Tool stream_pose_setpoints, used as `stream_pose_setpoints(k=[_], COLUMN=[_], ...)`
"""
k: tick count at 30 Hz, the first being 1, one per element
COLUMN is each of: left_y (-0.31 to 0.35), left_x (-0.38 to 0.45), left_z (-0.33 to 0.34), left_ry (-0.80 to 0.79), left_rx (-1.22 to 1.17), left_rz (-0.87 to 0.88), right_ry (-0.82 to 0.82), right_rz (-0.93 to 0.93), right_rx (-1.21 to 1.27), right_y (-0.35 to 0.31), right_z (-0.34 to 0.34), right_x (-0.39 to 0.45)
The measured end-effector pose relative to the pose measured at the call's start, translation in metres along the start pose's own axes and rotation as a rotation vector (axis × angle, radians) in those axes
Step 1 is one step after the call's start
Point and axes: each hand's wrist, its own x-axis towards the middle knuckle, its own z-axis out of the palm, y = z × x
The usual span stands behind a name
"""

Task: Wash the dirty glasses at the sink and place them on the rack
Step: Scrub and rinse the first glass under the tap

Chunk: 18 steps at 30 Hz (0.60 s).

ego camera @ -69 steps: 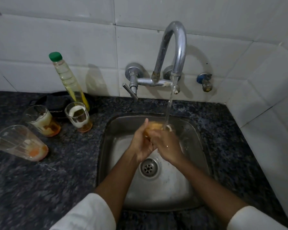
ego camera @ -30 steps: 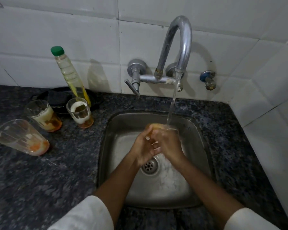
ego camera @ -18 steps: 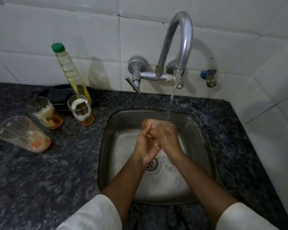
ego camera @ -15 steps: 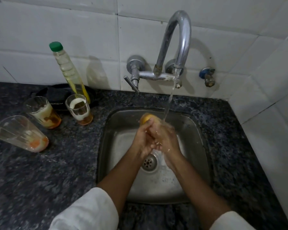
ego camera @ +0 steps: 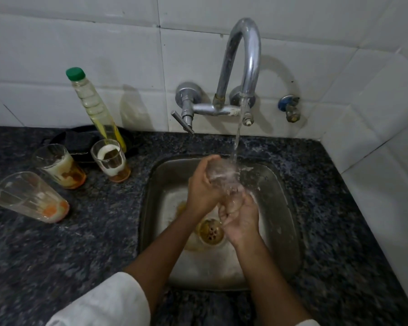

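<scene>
1. Over the sink [ego camera: 290,243], under the running water, both hands clasp one clear glass [ego camera: 223,177]: the left hand [ego camera: 203,189] wraps its upper part, the right hand [ego camera: 242,215] closes round its lower part, so each grip is clamped on the glass.
2. The glass is blurred by splashing water; which end points up I cannot tell.
3. Straight above the grip, the stream falls from the curved tap [ego camera: 244,64] onto the glass and the left hand's fingers.
4. Just below the grip, the drain [ego camera: 210,231] sits in the basin floor with brownish-orange residue around it.
5. Behind the grip on the tiled wall, a lever handle [ego camera: 183,118] juts toward the sink, and a small blue-capped valve [ego camera: 290,108] sits to the right.
6. Well left of the grip on the counter [ego camera: 80,250] stand three dirty glasses: a short one [ego camera: 111,161] nearest the sink, a second [ego camera: 59,165] beside it, and a third [ego camera: 30,197] lying tilted, all with orange and whitish dregs.
7. Behind the short glass a green-capped bottle [ego camera: 96,109] of yellow liquid leans against the wall, next to a dark object too dim to identify.
8. Nothing lies between the grip and the waiting glasses except the sink's rim.
</scene>
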Motion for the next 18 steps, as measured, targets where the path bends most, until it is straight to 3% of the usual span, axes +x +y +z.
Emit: stream_pose_setpoints(k=[2,4,6,7,8,10,11,13,15,16,18], left_y=[0.001,-0.008,-0.02,-0.025,-0.027,-0.031,-0.029,-0.023,-0.016,-0.015,-0.016], left_x=[0.009,0.016,0.013,0.009,0.003,-0.003,-0.001,0.013,0.025,0.027,0.026], left_z=[0.001,-0.002,-0.008,-0.008,-0.009,-0.007,-0.005,-0.003,-0.007,-0.007,-0.004], left_ry=[0.083,-0.051,-0.228,-0.231,-0.205,-0.198,-0.189,-0.133,-0.121,-0.134,-0.153], left_rx=[-0.198,-0.368,-0.553,-0.663,-0.759,-0.858,-0.867,-0.701,-0.381,-0.35,-0.539], left_rz=[-0.382,-0.729,-0.81,-0.764,-0.713,-0.623,-0.623,-0.693,-0.768,-0.772,-0.695], right_ry=[-0.12,-0.176,-0.158,-0.064,0.0,-0.071,-0.149,-0.343,-0.341,-0.32,-0.196], right_rz=[-0.124,-0.358,-0.596,-0.623,-0.644,-0.633,-0.698,-0.762,-0.798,-0.841,-0.795], right_rx=[-0.121,-0.678,-1.519,-1.669,-1.624,-1.385,-1.42,-1.921,-2.414,-2.414,-1.966], right_y=[-0.003,-0.004,-0.002,-0.003,-0.007,-0.012,-0.014,-0.023,-0.036,-0.041,-0.036], right_z=[0.002,0.005,0.002,0.006,0.01,0.018,0.02,0.018,0.011,0.012,0.035], right_x=[-0.006,-0.009,-0.001,0.004,0.009,0.014,0.016,0.011,0.013,0.012,0.011])
